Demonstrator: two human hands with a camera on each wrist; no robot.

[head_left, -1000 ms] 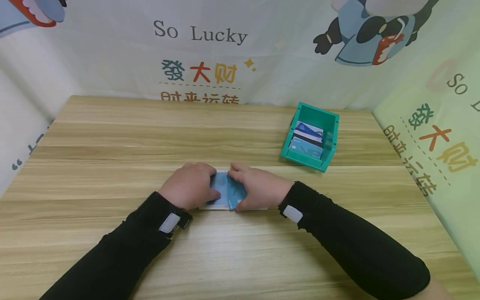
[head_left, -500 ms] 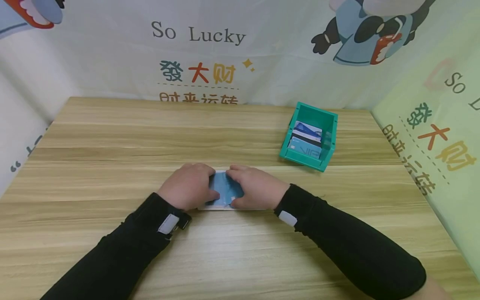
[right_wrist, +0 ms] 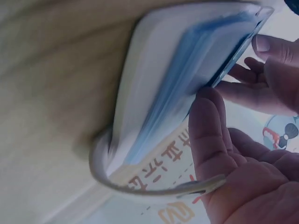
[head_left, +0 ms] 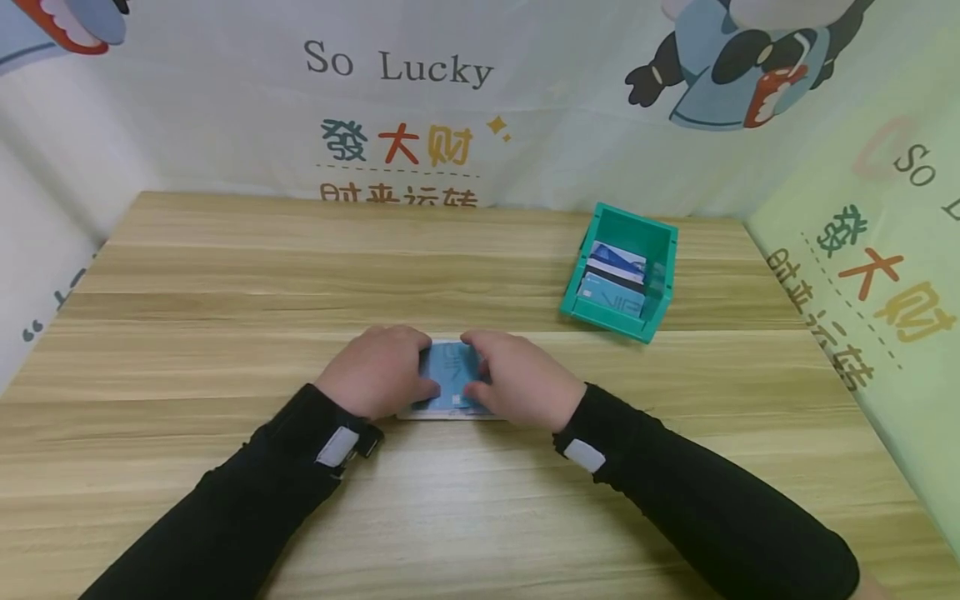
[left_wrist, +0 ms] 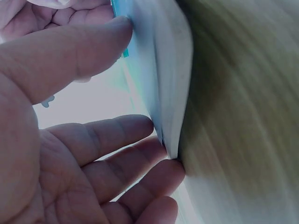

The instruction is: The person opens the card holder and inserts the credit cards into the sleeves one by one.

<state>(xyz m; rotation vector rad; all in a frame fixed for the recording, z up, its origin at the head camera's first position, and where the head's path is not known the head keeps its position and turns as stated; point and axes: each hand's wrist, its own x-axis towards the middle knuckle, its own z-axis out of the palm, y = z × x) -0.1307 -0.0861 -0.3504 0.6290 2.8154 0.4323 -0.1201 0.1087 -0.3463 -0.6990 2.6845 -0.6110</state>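
A white card holder [head_left: 450, 415] lies open on the wooden table, with a light blue card [head_left: 453, 371] over its left part. My left hand [head_left: 378, 375] grips the holder's left end, its thumb on top and fingers along the far side. From the right, my right hand [head_left: 528, 379] has its thumb and index finger at the blue card's right edge, pinching there. In the right wrist view, the holder's stacked bluish sleeves [right_wrist: 163, 93] and a curved white strap [right_wrist: 140, 191] show. The left wrist view catches the pale edge of the holder [left_wrist: 175, 70] close to the tabletop.
Behind and to the right stands a green plastic box [head_left: 611, 325] with several cards [head_left: 611, 296] in it, the front one blue with "VIP" lettering. A printed cloth [head_left: 555, 150] hangs round the back and sides of the table [head_left: 300, 267].
The blue card, tilted and further right a second ago, has moved left and straightened over the holder. My right hand dipped left, then drew slightly back, its fingers more curled. My left hand stays put.
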